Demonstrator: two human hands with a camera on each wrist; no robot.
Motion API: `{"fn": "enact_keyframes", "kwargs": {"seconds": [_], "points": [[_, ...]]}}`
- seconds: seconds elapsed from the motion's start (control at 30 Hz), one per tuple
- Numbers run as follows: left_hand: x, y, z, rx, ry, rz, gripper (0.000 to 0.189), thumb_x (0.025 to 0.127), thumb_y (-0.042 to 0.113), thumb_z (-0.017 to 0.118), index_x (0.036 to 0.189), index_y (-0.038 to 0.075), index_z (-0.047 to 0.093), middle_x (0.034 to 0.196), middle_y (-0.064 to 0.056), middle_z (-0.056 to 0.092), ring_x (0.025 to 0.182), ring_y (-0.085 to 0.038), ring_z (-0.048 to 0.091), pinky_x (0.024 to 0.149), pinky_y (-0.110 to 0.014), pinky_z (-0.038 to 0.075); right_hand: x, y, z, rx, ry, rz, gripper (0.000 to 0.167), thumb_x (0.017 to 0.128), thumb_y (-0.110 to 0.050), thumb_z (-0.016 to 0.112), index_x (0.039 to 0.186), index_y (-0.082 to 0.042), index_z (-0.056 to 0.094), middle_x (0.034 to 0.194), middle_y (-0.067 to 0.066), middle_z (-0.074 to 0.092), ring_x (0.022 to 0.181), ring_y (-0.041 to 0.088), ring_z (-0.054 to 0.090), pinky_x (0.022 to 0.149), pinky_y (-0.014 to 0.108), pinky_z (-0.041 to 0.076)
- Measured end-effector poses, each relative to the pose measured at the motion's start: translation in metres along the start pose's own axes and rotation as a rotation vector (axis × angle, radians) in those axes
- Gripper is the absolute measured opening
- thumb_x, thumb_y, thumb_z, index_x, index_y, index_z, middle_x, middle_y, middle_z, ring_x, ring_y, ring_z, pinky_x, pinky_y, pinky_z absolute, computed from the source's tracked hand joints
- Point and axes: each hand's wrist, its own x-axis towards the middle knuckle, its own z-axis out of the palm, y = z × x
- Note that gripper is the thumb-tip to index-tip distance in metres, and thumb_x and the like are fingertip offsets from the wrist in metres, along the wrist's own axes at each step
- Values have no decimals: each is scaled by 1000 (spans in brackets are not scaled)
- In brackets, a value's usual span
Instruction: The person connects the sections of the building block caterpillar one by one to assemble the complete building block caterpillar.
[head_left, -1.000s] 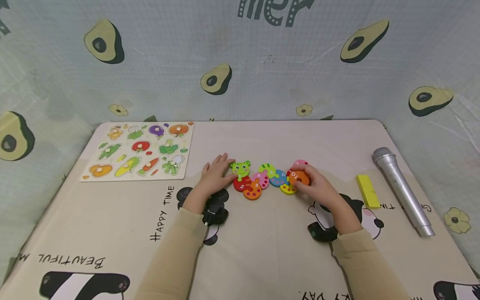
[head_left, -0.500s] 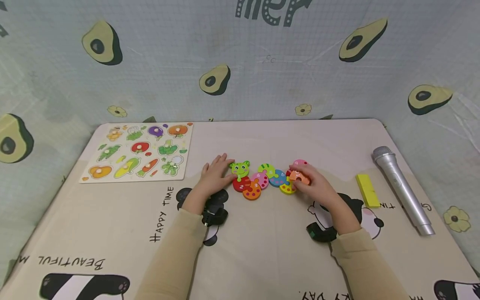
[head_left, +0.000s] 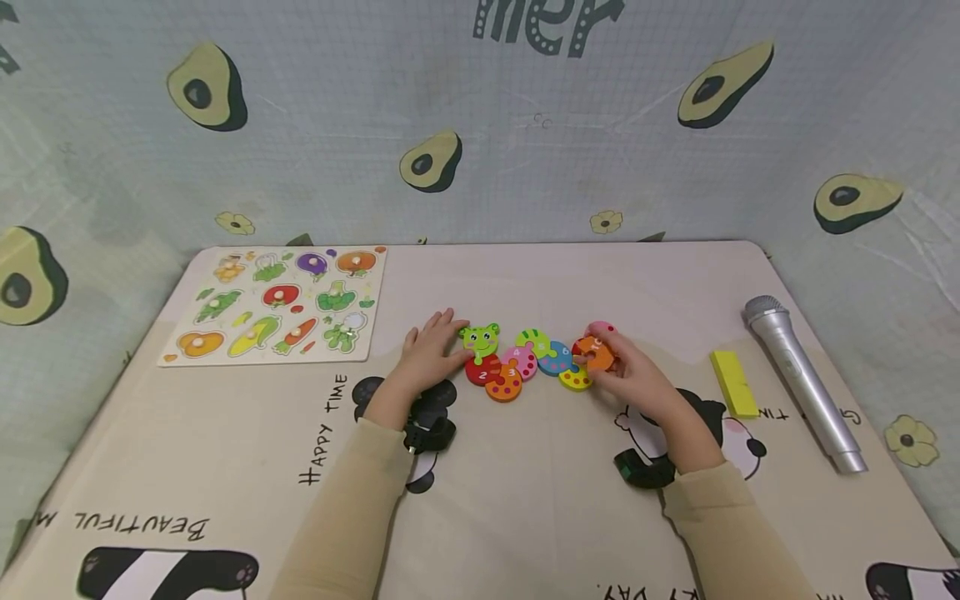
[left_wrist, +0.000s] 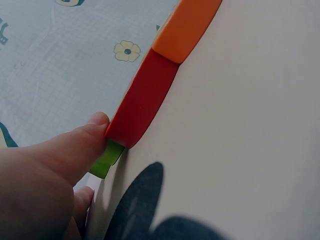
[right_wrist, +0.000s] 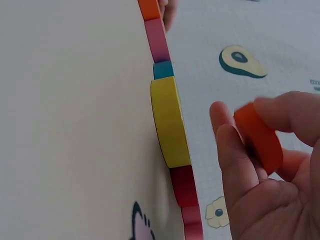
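My right hand point(head_left: 637, 375) pinches a loose orange puzzle piece point(head_left: 597, 355) over the right end of a caterpillar puzzle. In the right wrist view the orange piece point(right_wrist: 261, 139) stands tilted between thumb and fingers, above the table. Joined numbered pieces make up the wavy body: red point(head_left: 482, 372), orange point(head_left: 504, 387), pink point(head_left: 522, 360), striped green point(head_left: 534, 340), blue point(head_left: 555, 358) and yellow point(head_left: 575, 381). A red and a pink piece at the right end are partly hidden. My left hand point(head_left: 426, 360) lies beside the green smiling head point(head_left: 480, 340), its thumb touching the red piece point(left_wrist: 145, 100).
At the back left lies a vegetable peg puzzle board point(head_left: 273, 304). A yellow block point(head_left: 735, 383) and a silver microphone point(head_left: 806, 383) lie on the right. Behind the table point(head_left: 510, 492) hangs an avocado-print cloth point(head_left: 322, 108).
The loose orange piece has turned and tilted in my right fingers, over nearly the same place. My left hand and the joined pieces have stayed put.
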Motion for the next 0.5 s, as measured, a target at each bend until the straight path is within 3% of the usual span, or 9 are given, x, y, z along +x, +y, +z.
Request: {"fn": "enact_keyframes", "kwargs": {"seconds": [0.1,0.17,0.23,0.33,0.5], "points": [[0,0,0,-1,1,0,53,88,37,54,136,18,41,152,-9,19,141,-26,9,109,-57,0,-1,0,0,5,7,6,61,87,-11,60,139,-4,30,138,19,33,117,31,45,96,25,42],[0,0,0,-1,0,0,53,88,38,54,136,18,41,152,-8,19,141,-26,9,109,-57,0,-1,-1,0,-10,17,9,63,85,-13,62,139,-5,30,137,18,33,115,31,46,95,25,43],[0,0,0,-1,0,0,53,88,38,54,136,18,41,152,-9,19,141,-26,9,109,-57,0,-3,-1,-2,-59,29,17,66,85,-16,63,140,-7,29,137,18,32,115,32,44,95,29,44],[0,1,0,-2,0,0,53,88,37,54,136,18,41,152,-9,19,141,-26,9,109,-57,0,-5,4,-7,-133,45,15,70,84,-20,64,142,-8,27,138,18,30,122,33,38,98,48,40],[0,1,0,-1,1,0,53,88,38,54,136,18,41,152,-9,19,141,-26,9,109,-57,0,-10,16,-19,-224,137,53,66,83,-25,65,138,-5,33,136,19,32,118,33,39,98,50,39]]}}
